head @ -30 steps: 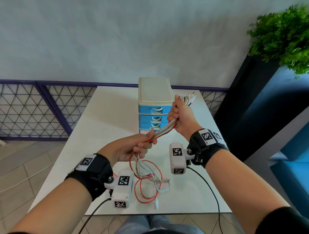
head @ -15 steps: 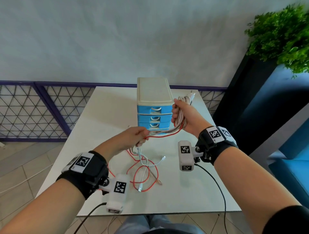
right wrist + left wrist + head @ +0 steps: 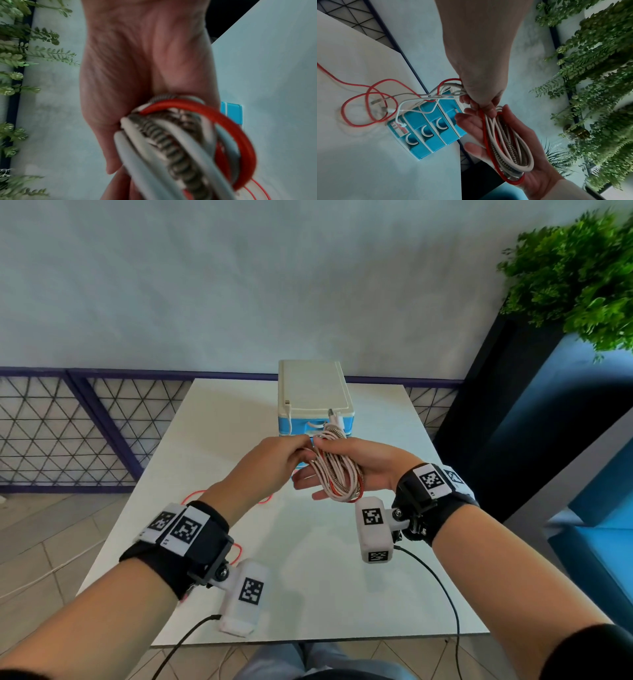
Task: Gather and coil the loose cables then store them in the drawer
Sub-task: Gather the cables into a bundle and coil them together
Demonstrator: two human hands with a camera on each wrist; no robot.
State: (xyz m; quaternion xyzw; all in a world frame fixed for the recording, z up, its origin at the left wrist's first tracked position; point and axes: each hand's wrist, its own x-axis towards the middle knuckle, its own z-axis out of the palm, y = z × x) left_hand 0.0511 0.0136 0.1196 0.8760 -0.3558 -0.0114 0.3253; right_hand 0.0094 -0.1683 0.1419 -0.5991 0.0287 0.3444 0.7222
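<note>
White desk (image 3: 219, 542) against a pale wall carries a blue drawer unit (image 3: 313, 395) at its far edge. Above the desk's middle, the right hand (image 3: 356, 470), palm up with fingers spread, cradles the coiled cables (image 3: 339, 470); the left hand (image 3: 270, 463) pinches the strands at the coil's top, loose red cable (image 3: 368, 102) trailing on the desk.

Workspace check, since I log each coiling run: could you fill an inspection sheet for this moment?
Surface: white table, bare where visible.
Job's things: cable coil looped over the right palm; blue drawer unit, all visible drawers closed.
Clutter: nothing seen.
Grips: left hand pinches the strands at the coil's top; right hand lies open under the coil, thumb on it.
Cables: loose red and white tails trail on the table; one white plug rests on the unit's top.
Surroundings: wall, lattice railing, green plant.
</note>
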